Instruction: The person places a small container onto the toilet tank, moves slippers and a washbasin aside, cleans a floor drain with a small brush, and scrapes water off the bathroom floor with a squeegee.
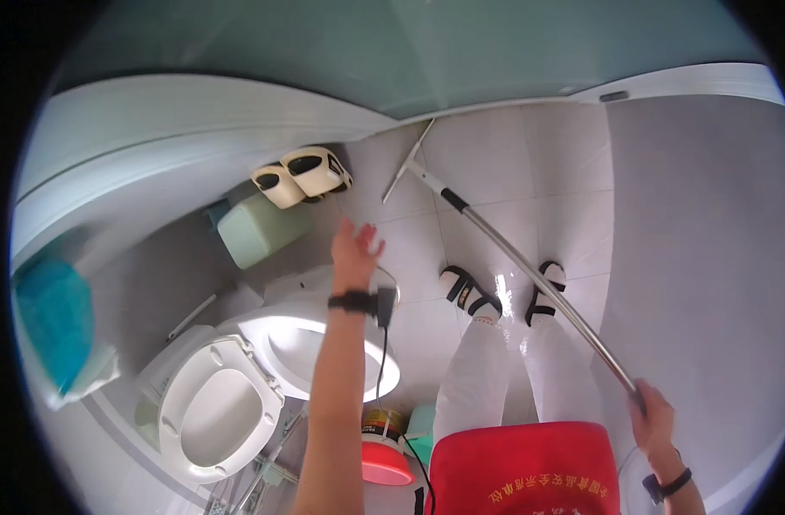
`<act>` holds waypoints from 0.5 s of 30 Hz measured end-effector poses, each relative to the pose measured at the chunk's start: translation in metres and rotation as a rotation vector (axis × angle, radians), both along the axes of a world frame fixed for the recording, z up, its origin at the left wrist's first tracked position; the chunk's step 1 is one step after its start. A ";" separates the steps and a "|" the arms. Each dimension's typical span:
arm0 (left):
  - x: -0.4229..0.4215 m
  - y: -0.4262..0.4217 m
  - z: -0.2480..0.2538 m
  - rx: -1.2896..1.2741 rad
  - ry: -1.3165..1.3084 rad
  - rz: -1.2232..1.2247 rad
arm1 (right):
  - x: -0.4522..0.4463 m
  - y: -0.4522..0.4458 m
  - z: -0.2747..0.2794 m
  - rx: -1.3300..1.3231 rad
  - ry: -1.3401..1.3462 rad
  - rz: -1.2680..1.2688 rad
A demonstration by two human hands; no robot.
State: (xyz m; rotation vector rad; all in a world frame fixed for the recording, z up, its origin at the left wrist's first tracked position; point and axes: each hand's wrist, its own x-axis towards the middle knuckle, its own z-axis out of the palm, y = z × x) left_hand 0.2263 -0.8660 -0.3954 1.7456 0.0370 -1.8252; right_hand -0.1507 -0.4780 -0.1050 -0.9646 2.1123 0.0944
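My right hand (652,421) is closed around the lower end of a floor squeegee's metal pole (538,279). The pole runs up and left past my feet. Its thin white T-shaped blade (410,161) rests on the tiles by the glass partition. My left hand (356,251) is stretched out over the floor with its fingers apart and nothing in it. Beneath that arm is the white toilet bowl (307,348), its seat (219,412) raised. A black wristband with a cable (384,352) is on the left wrist.
Cream slippers (311,172) stand against the wall beside a pale green bin (264,230). A red basin (386,463) and a green container are near my legs. A blue bag (56,322) hangs at far left. The frosted glass panel (410,51) bounds the far side.
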 end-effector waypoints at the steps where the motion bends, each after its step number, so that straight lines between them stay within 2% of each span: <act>1: -0.007 0.019 0.031 -0.013 0.018 -0.007 | 0.000 -0.004 0.011 -0.039 0.019 0.036; 5: 0.016 0.077 0.157 -0.064 0.018 -0.067 | -0.007 -0.012 0.048 0.056 0.143 0.217; 8: 0.073 0.121 0.246 -0.174 0.068 -0.124 | -0.010 -0.020 0.072 0.172 0.242 0.321; 11: 0.120 0.168 0.351 -0.164 -0.188 -0.202 | -0.024 -0.030 0.092 0.033 0.232 0.343; 12: 0.137 0.185 0.378 -0.176 -0.248 -0.215 | -0.033 -0.028 0.098 0.018 0.242 0.363; 14: 0.187 0.228 0.400 -0.218 -0.348 -0.260 | -0.045 -0.014 0.104 0.030 0.271 0.341; 15: 0.198 0.245 0.417 -0.197 -0.331 -0.170 | -0.056 -0.006 0.102 0.034 0.279 0.334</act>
